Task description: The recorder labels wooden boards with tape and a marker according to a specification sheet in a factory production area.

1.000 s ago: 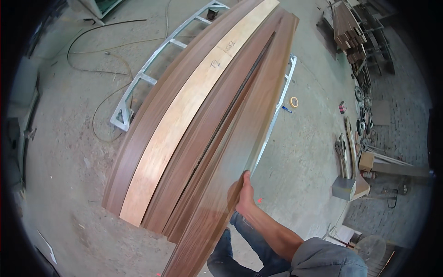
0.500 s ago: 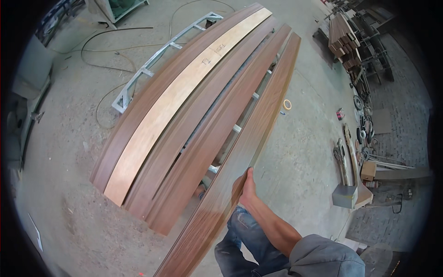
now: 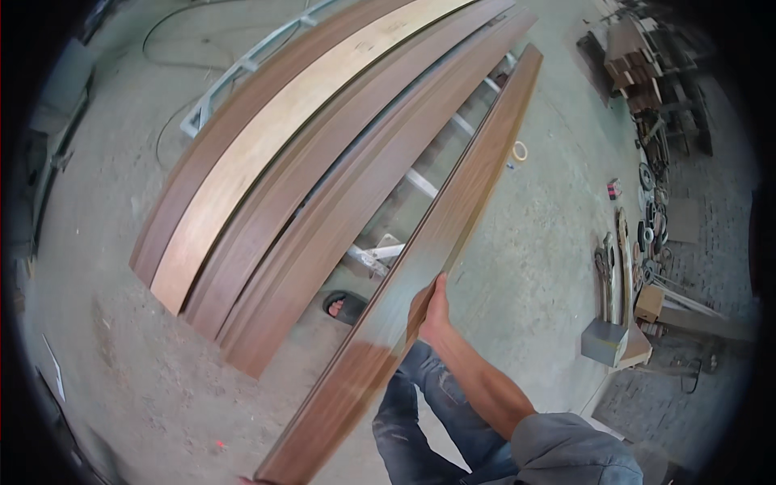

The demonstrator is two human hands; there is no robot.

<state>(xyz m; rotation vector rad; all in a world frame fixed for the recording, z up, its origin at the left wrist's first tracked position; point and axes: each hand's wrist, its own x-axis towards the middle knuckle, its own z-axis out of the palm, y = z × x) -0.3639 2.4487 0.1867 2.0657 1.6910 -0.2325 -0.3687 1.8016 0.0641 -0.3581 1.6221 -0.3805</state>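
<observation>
A long brown wooden plank (image 3: pixel 380 323) slants from the lower edge up to the far right. My right hand (image 3: pixel 435 313) grips its right edge near the middle, thumb along the side, with the other fingers hidden behind or under the board. Only a sliver of my left hand (image 3: pixel 246 480) shows at the plank's near end, closed on the corner. Left of it, several brown boards (image 3: pixel 295 271) lie side by side on a pale metal frame (image 3: pixel 422 183). Among them is a bare light-wood strip (image 3: pixel 234 182).
A roll of tape (image 3: pixel 519 151) lies on the concrete floor right of the plank. Farther right stand a grey box (image 3: pixel 604 342), upright wood pieces (image 3: pixel 622 267) and a stack of timber (image 3: pixel 630 61). My sandalled foot (image 3: pixel 343 306) is between the boards and the plank.
The held plank has swung away from the other boards, widening the gap between them. Its near end and a bit of my left hand have come into view, and the foot shows more.
</observation>
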